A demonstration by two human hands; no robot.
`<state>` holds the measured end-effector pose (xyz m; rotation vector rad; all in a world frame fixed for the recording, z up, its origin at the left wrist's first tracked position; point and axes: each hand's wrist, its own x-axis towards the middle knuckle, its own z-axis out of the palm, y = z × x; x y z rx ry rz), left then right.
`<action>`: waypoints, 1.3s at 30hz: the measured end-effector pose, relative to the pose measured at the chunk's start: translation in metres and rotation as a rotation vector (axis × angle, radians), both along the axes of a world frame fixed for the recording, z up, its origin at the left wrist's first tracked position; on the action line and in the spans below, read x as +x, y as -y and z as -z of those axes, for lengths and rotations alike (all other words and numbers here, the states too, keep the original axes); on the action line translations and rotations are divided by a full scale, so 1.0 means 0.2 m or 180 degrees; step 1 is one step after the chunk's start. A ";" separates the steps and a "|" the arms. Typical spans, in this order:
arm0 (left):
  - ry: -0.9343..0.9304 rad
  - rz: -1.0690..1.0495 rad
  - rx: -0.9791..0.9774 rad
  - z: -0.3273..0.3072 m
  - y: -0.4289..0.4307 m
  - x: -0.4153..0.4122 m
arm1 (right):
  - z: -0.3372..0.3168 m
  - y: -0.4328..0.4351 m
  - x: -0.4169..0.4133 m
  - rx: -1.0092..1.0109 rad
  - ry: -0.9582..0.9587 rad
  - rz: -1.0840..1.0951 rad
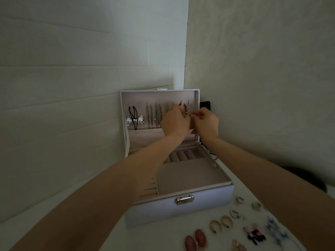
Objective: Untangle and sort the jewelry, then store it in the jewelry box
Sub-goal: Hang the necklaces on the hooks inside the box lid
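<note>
A pale lilac, hard-sided jewelry box (181,209) stands open on a white table (163,238), with silver chain necklaces (154,115) hanging inside its upright lid. The left hand (175,122) and right hand (206,124) meet at the lid's right part, fingers curled. What they grip is too small to tell. Gold, pink and blue earrings (220,223) lie before the box's front right corner.

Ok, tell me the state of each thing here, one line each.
jewelry box: lid open, upright.
latch: unfastened.
necklaces: hanging inside the lid.
right hand: pinching a small piece at the lid.
left hand: curled at the lid; hold unclear.
earrings: loose on the table.
</note>
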<state>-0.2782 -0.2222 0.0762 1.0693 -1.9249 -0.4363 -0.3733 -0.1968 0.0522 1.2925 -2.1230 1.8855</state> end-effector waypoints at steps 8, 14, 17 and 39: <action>-0.0104 0.0359 0.0773 0.06 -0.10 0.03 | 0.05 -0.10 0.12 -0.0105 0.1185 -0.0453; -0.0092 0.0462 0.1191 0.07 -0.12 0.06 | 0.07 -0.21 0.20 -0.0018 0.0997 -0.0546; -0.0264 0.0720 0.1531 0.08 -0.13 0.10 | 0.07 -0.24 0.18 0.0082 0.1033 -0.0464; -0.0318 0.0735 0.0287 0.00 -0.04 0.14 | 0.06 -0.17 0.04 0.1487 -0.2065 -0.0492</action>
